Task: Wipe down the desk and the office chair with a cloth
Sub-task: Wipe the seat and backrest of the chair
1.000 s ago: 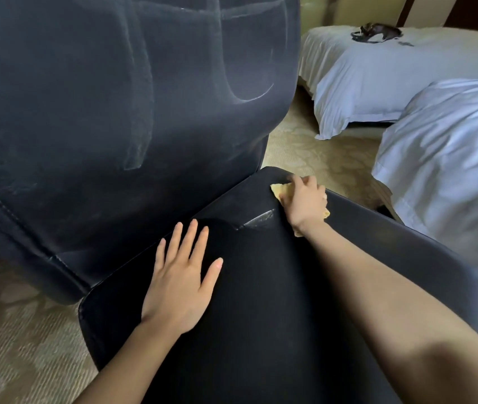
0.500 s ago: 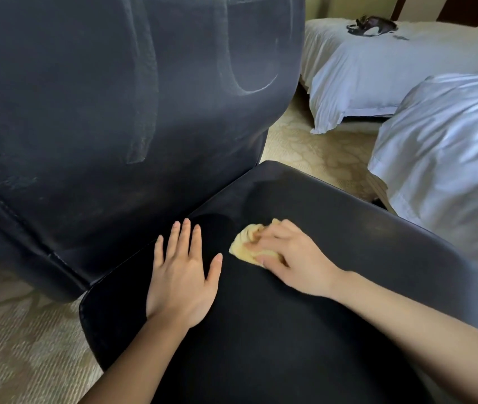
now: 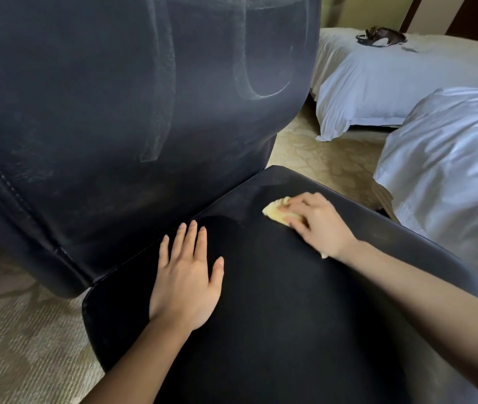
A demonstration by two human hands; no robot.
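Yellow cloth [image 3: 274, 213] on black chair seat [image 3: 275, 330] | right hand [image 3: 319, 225] grip seemingly clamped on cloth | left hand [image 3: 185, 284] flat, grip apart

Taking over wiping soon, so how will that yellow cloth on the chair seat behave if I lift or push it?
The yellow cloth is crumpled under the right hand, so probably floppy and light. On the smooth chair seat it likely slides easily when pushed.

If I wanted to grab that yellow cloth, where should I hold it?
Probably pinch the crumpled end of the yellow cloth that pokes out past the fingertips of the right hand, coming from the backrest side. The hand covers the rest, holding it down on the seat.
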